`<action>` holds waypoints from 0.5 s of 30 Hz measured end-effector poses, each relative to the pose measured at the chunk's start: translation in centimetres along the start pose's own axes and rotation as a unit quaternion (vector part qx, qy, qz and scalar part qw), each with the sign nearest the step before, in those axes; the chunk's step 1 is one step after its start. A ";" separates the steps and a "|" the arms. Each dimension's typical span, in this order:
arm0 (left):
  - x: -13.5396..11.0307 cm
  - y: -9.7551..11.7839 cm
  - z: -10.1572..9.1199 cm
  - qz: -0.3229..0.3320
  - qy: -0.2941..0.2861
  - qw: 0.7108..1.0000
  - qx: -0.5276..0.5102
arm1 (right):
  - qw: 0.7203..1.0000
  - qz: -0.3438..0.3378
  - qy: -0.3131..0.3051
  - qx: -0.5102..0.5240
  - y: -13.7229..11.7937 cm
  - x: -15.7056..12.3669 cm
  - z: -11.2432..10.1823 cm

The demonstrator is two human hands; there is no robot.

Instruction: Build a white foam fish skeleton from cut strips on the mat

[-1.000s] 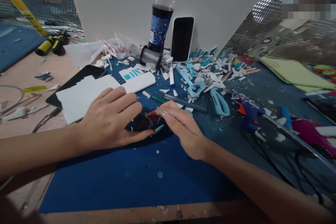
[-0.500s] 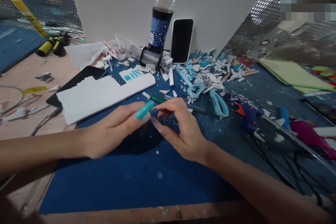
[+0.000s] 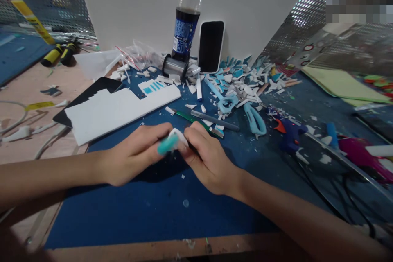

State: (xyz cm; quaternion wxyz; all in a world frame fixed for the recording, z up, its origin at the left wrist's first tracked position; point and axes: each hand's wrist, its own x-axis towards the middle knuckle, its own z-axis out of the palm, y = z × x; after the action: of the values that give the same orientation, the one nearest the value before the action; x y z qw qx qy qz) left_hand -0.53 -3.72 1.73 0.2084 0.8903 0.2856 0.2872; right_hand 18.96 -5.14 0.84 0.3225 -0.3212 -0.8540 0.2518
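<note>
A small white and teal piece (image 3: 178,134), seemingly cut foam, is held between my two hands above the blue work surface (image 3: 172,221). My left hand (image 3: 132,157) is closed on its left side, with the teal part along the thumb. The fingers and thumb of my right hand (image 3: 211,161) pinch the white end. Just beyond my hands lie a green craft knife (image 3: 192,119) and a grey pen-like tool (image 3: 222,122). To the left rests a stepped white foam board (image 3: 106,116), partly over a dark tablet-like slab (image 3: 106,85).
Light blue scissors (image 3: 255,120) lie by a heap of white and blue scraps (image 3: 242,80). A cola bottle (image 3: 185,28) and a phone (image 3: 211,47) stand at the back. On the right sits a blue glue gun (image 3: 290,134) with a cable.
My right hand has closed in on the piece and now grips its white end. The piece has turned, showing more white, and the knife is less covered.
</note>
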 end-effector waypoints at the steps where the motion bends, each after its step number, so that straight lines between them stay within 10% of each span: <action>1: -0.2 -0.1 0.1 -0.007 -0.017 0.999 -0.026 | 1.000 0.004 0.004 0.005 0.0 0.0 0.0; 15: -0.7 -1.1 0.6 0.012 0.006 0.997 0.080 | 0.999 -0.008 -0.030 0.040 0.2 0.1 -0.7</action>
State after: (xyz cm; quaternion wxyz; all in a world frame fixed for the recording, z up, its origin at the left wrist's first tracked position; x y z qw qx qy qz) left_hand -1.05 -3.43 0.48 0.1317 0.9057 0.2980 0.2712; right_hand 19.45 -4.75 1.22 0.3112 -0.2931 -0.8554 0.2926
